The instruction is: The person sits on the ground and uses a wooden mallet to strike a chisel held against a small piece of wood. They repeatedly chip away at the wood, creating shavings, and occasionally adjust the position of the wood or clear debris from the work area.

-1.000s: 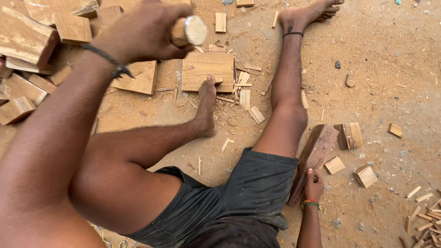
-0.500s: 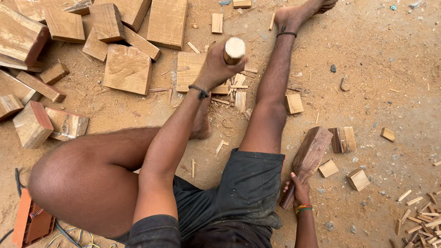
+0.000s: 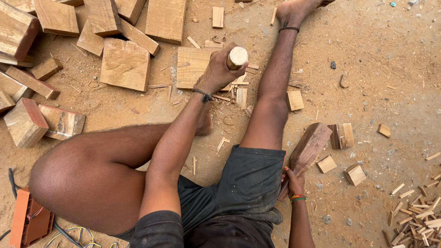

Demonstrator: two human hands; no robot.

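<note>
Both hands [image 3: 218,69] closed on wood.

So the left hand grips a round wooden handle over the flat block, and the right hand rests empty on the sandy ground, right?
Not quite. In the head view the left hand does grip the round wooden handle over the flat block, but the right hand is not empty: it holds a dark wooden piece.

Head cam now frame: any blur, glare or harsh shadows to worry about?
Head view: even, diffuse daylight, no glare; only soft shadows under the legs. Left hand gripping the round wooden handle is sharp, no motion smear. Right hand on the dark wood piece also crisp. Mild wide-angle stretch near the edges; sawdust floor is in focus throughout.
</note>
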